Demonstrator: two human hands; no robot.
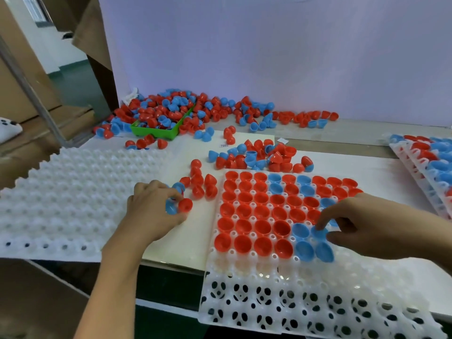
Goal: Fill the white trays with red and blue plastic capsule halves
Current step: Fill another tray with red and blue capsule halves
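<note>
A white tray lies in front of me, hanging over the table's near edge. Its far rows hold red capsule halves and some blue capsule halves; its near rows are bare. My right hand is over the tray's right side, fingertips pinching a blue half at a cell. My left hand is left of the tray and grips a blue half and a red half. A small cluster of loose red halves lies just beyond that hand.
A stack of bare white trays lies at the left. A green bin full of halves sits at the back amid a wide scatter. More loose halves lie behind the tray. Filled trays lean at the right.
</note>
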